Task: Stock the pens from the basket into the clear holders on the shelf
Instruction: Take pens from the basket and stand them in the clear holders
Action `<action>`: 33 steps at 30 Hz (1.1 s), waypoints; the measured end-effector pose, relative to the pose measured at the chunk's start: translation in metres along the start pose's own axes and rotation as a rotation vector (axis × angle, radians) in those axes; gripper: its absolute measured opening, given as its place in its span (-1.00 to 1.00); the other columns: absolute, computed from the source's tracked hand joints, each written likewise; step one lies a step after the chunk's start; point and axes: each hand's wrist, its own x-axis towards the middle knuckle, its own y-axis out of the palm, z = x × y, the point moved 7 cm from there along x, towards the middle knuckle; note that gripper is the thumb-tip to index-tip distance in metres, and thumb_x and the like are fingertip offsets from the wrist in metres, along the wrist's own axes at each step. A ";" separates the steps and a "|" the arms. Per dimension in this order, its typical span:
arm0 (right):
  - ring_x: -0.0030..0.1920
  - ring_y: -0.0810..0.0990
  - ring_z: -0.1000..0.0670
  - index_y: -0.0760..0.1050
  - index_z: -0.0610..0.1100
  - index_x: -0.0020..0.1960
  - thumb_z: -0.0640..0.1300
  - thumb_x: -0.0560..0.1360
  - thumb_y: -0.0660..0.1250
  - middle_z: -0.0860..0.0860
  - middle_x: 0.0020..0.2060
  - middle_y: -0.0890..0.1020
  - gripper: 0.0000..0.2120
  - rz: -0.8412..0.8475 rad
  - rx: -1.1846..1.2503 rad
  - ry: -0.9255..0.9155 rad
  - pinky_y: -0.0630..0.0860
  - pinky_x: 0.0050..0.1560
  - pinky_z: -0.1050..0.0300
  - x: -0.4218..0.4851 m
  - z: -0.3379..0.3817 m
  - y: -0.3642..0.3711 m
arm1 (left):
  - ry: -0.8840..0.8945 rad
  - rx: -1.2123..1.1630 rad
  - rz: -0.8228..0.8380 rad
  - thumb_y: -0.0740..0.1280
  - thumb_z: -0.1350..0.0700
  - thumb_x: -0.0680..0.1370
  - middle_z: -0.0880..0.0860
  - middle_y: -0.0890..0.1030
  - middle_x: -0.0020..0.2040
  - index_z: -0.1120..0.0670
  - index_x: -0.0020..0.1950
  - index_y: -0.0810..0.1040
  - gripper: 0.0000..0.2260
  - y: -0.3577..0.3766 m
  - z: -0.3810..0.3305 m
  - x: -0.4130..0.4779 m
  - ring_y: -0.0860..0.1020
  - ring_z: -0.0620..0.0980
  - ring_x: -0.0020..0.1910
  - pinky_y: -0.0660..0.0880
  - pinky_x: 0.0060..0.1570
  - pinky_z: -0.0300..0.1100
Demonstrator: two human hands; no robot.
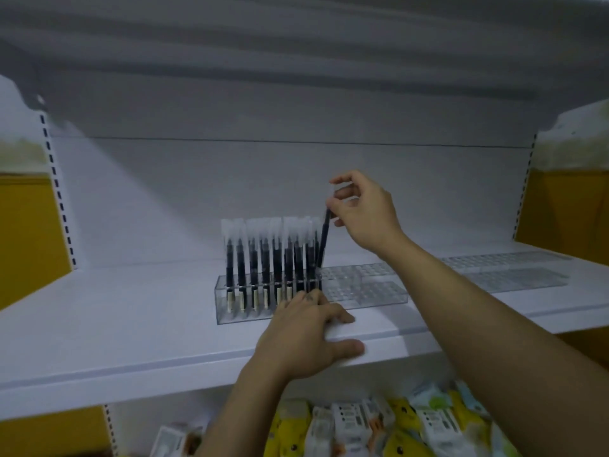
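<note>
Currently the right hand (362, 212), at centre right of the frame, pinches the top end of one dark pen (324, 240) between thumb and fingertips. The pen is tilted, with its lower end at the grid of the clear holder (369, 293), just right of the last filled column. The left hand (306, 331) lies with fingers extended on the shelf (131, 324). Its fingertips touch the holder's front wall and it grasps nothing.

Likely faults:
- Because the pen is tilted, its tip may catch on the grid edge or enter the wrong slot.
- The pen may knock the adjacent stocked pens (265, 258) out of line.
- If the left hand lifts, the holder may slide backward under insertion pressure.

Count:
- Pens in hand: one.
- Stocked pens: eight columns across the front; the rows behind cannot be counted.
- Holder in use: one.
- Spare holders (514, 275) at the right of the frame: apparently two.
- Basket: not in view.
</note>
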 end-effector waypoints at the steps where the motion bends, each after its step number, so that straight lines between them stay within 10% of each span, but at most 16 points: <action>1: -0.17 0.62 -0.08 0.51 -0.07 0.09 -0.24 0.51 0.38 -0.02 -0.13 0.57 -0.81 0.012 -0.035 -0.005 0.65 -0.14 0.01 0.002 -0.001 0.000 | 0.002 -0.025 0.000 0.26 -0.38 0.44 -0.11 0.32 0.02 -0.25 0.29 0.44 -0.54 0.000 0.001 0.001 0.27 -0.07 0.02 0.23 0.04 -0.12; 12: -0.21 0.53 0.19 0.53 0.02 0.16 -0.16 0.48 0.43 0.15 -0.22 0.57 -0.73 0.182 -0.220 -0.091 0.43 -0.17 0.43 -0.016 -0.007 0.017 | 0.008 -0.071 -0.041 0.32 -0.32 0.44 -0.12 0.38 0.07 -0.23 0.25 0.49 -0.58 -0.003 0.001 0.001 0.34 -0.06 0.09 0.26 0.06 -0.13; 19: -0.20 0.57 0.07 0.48 0.00 0.19 -0.19 0.52 0.37 0.09 -0.22 0.56 -0.73 0.083 -0.213 -0.024 0.61 -0.05 0.03 -0.032 -0.014 0.022 | 0.014 -0.057 -0.039 0.32 -0.32 0.45 -0.10 0.41 0.09 -0.22 0.25 0.49 -0.59 -0.006 -0.003 -0.002 0.35 -0.06 0.09 0.22 0.02 -0.15; 33: 0.16 0.46 0.12 0.32 0.12 0.42 -0.13 0.50 0.39 0.06 0.22 0.46 -0.45 0.189 -0.355 -0.025 0.47 0.19 0.10 -0.112 -0.023 -0.021 | 0.054 0.061 -0.276 0.26 -0.24 0.52 -0.08 0.50 0.12 -0.12 0.22 0.53 -0.66 -0.009 -0.020 -0.026 0.45 -0.04 0.12 0.36 0.10 -0.09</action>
